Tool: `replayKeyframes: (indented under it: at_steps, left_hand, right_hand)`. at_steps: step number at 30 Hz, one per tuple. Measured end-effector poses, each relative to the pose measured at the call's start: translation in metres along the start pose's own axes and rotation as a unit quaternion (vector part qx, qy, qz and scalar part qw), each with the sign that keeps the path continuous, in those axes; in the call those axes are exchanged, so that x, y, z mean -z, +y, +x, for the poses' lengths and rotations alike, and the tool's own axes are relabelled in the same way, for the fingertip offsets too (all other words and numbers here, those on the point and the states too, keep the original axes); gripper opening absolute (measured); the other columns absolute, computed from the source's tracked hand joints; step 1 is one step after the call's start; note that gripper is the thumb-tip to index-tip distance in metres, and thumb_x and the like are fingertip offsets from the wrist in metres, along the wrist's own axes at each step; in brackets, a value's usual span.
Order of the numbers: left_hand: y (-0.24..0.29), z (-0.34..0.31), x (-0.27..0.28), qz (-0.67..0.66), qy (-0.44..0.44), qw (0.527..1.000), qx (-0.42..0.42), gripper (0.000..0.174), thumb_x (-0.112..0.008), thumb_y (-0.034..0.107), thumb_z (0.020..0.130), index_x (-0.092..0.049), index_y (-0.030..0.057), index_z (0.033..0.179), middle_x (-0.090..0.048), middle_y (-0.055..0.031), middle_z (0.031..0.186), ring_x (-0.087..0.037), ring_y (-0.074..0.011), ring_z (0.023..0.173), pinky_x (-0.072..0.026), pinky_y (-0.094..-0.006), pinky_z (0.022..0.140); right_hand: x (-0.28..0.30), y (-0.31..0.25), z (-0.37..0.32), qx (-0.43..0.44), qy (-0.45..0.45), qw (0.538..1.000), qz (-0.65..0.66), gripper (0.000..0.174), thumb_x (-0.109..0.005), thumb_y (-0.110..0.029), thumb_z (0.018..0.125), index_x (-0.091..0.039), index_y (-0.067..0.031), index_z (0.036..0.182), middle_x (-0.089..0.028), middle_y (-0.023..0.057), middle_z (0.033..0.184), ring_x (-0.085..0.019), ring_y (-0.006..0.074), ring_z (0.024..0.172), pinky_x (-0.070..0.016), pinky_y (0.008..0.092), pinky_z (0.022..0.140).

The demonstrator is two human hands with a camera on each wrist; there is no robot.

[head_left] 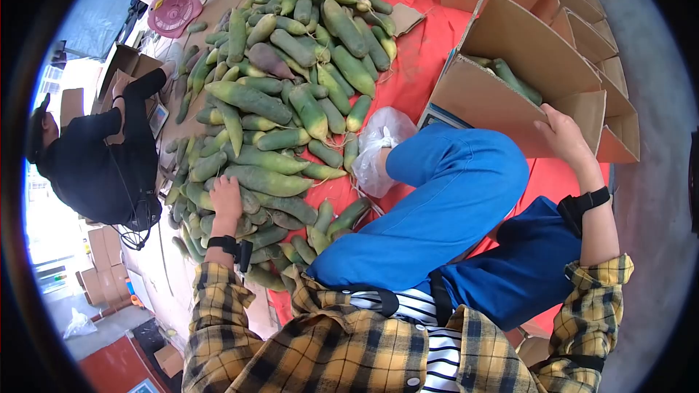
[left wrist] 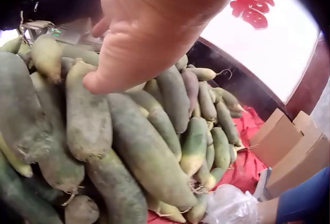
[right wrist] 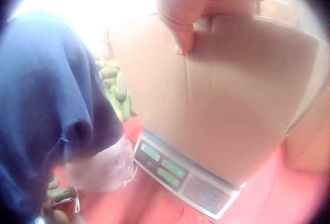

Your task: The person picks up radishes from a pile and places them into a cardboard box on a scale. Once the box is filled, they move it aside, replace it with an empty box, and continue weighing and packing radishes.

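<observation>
My left hand rests on a large heap of green radishes at the left of the head view. Its thumb lies against the top of one green radish in the left wrist view, and the far fingers are mostly hidden behind the palm. With my right hand I grip the upper edge of an open cardboard box, thumb on the outer wall and fingers over the rim. A few radishes lie inside that box. Beneath it sits a digital scale with green displays.
More open cardboard boxes stand along the right. A clear plastic bag covers my foot on the red sheet. At the far left another person in black sits by the heap. A pink fan stands behind.
</observation>
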State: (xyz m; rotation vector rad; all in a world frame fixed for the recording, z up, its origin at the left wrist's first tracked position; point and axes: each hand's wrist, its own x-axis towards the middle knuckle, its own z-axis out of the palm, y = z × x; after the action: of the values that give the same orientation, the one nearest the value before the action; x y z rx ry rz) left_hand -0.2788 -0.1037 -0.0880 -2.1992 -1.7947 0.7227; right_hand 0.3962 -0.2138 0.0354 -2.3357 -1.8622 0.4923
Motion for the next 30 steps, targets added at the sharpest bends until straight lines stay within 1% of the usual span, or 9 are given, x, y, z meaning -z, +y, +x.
replayKeyframes:
  at_steps: [7, 10, 12, 14, 18, 21, 23, 25, 30]
  left_hand:
    - [-0.035, 0.003, -0.042, 0.063, 0.032, 0.986, -0.15, 0.048, -0.062, 0.008, 0.073, -0.047, 0.0059, 0.119, -0.047, -0.0132, 0.131, -0.044, -0.029, 0.122, -0.0374, -0.0432, 0.097]
    - [-0.042, 0.004, -0.032, -0.019, 0.018, 0.981, -0.192, 0.064, -0.073, 0.008, 0.06, -0.046, 0.0058, 0.118, -0.05, -0.0119, 0.122, -0.045, -0.0295, 0.119, -0.0373, -0.0424, 0.096]
    - [-0.047, 0.005, -0.024, -0.057, 0.012, 0.973, -0.225, 0.071, -0.08, 0.015, 0.054, -0.048, 0.0092, 0.117, -0.05, -0.0114, 0.117, -0.046, -0.0325, 0.113, -0.0376, -0.043, 0.096]
    - [-0.048, -0.001, -0.014, -0.07, 0.002, 0.971, -0.228, 0.076, -0.083, 0.023, 0.051, -0.052, 0.0121, 0.12, -0.049, -0.012, 0.115, -0.045, -0.0328, 0.111, -0.0376, -0.0436, 0.096]
    - [-0.034, -0.009, 0.012, -0.048, -0.008, 0.972, -0.23, 0.066, -0.082, 0.021, 0.048, -0.061, 0.0091, 0.11, -0.049, -0.0118, 0.106, -0.045, -0.0318, 0.104, -0.0392, -0.0414, 0.09]
    - [-0.007, -0.016, 0.044, -0.155, 0.044, 0.952, -0.259, 0.065, -0.081, 0.015, 0.05, -0.059, 0.0054, 0.11, -0.051, -0.0134, 0.102, -0.048, -0.0327, 0.099, -0.0405, -0.0428, 0.088]
    - [0.028, -0.016, 0.085, -0.203, 0.062, 0.942, -0.261, 0.064, -0.078, 0.01, 0.054, -0.057, 0.0035, 0.114, -0.053, -0.0156, 0.109, -0.05, -0.0349, 0.105, -0.0398, -0.0436, 0.093]
    - [0.066, -0.009, 0.129, -0.365, 0.163, 0.876, -0.27, 0.066, -0.074, 0.004, 0.057, -0.054, 0.0028, 0.12, -0.053, -0.0167, 0.119, -0.049, -0.0355, 0.113, -0.0376, -0.0416, 0.099]
    - [0.182, 0.008, 0.295, -0.499, 0.356, 0.726, -0.313, 0.064, -0.071, -0.001, 0.063, -0.052, 0.0034, 0.125, -0.055, -0.0134, 0.122, -0.052, -0.0299, 0.113, -0.0388, -0.0373, 0.099]
  right_hand:
    - [-0.003, 0.005, 0.004, 0.008, 0.008, 1.0, -0.009, 0.032, -0.057, -0.019, 0.087, -0.053, 0.0, 0.113, -0.062, 0.0255, 0.098, -0.058, 0.0405, 0.095, -0.0463, 0.0454, 0.081]
    - [-0.005, 0.012, 0.005, 0.016, -0.005, 0.999, -0.045, 0.032, -0.058, -0.018, 0.087, -0.053, -0.0002, 0.112, -0.062, 0.024, 0.1, -0.057, 0.0402, 0.098, -0.0463, 0.0442, 0.082]
    - [-0.004, 0.01, 0.005, -0.017, -0.02, 0.998, -0.062, 0.031, -0.058, -0.021, 0.087, -0.054, -0.0026, 0.112, -0.062, 0.0231, 0.098, -0.058, 0.0401, 0.096, -0.0476, 0.0462, 0.08]
    - [0.002, 0.005, 0.003, -0.013, -0.031, 0.998, -0.05, 0.024, -0.058, -0.021, 0.087, -0.054, -0.0018, 0.101, -0.062, 0.022, 0.092, -0.059, 0.0402, 0.092, -0.0468, 0.0478, 0.079]
    - [0.003, 0.002, -0.001, -0.008, -0.023, 0.999, -0.039, 0.023, -0.057, -0.021, 0.087, -0.054, -0.0021, 0.099, -0.063, 0.0195, 0.093, -0.059, 0.0372, 0.094, -0.0461, 0.047, 0.081]
    - [0.001, 0.003, 0.0, -0.007, -0.029, 0.999, -0.024, 0.023, -0.057, -0.022, 0.087, -0.055, -0.0024, 0.1, -0.063, 0.0188, 0.093, -0.059, 0.036, 0.094, -0.046, 0.0459, 0.082]
    - [0.001, 0.003, 0.001, -0.009, -0.026, 0.999, -0.027, 0.023, -0.057, -0.022, 0.087, -0.055, -0.0028, 0.101, -0.063, 0.0184, 0.094, -0.059, 0.0354, 0.095, -0.0463, 0.0456, 0.081]
    - [0.001, 0.001, -0.001, -0.001, -0.024, 0.999, -0.033, 0.024, -0.057, -0.021, 0.087, -0.055, -0.0031, 0.102, -0.063, 0.018, 0.094, -0.06, 0.0348, 0.095, -0.0465, 0.0453, 0.081]
    - [0.003, -0.001, -0.003, -0.008, -0.035, 0.998, -0.043, 0.023, -0.057, -0.021, 0.087, -0.055, -0.0035, 0.102, -0.064, 0.0176, 0.093, -0.061, 0.0346, 0.093, -0.0472, 0.0448, 0.079]
